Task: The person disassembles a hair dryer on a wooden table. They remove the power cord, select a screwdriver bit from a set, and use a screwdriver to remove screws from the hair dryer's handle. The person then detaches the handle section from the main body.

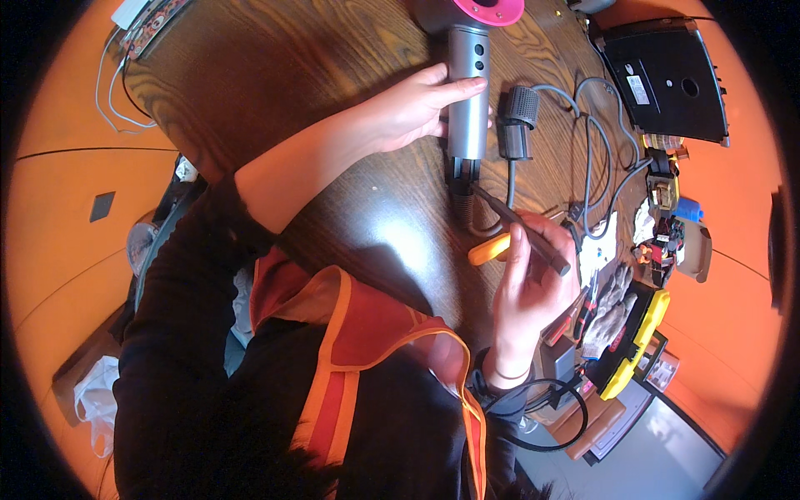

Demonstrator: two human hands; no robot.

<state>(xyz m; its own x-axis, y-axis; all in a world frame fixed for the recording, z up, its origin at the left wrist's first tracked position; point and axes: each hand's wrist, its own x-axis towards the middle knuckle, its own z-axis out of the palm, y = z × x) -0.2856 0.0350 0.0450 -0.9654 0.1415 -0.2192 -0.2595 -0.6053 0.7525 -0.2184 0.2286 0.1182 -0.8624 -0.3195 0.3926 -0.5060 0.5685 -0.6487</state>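
Your left hand (417, 108) clamps the hair dryer's (468, 100) smooth, stiff grey handle flat on the desk (275, 67), while your right hand (525, 292) pinches a light, thin dark tool (521, 229) at its base

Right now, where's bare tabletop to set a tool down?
Free: the wide dark wood of the table, left of the left hand and hair dryer, up to the white cables. Also a patch between left forearm and right hand. Crowded: the right side, with the grey cord, black case, gloves and yellow toolbox.
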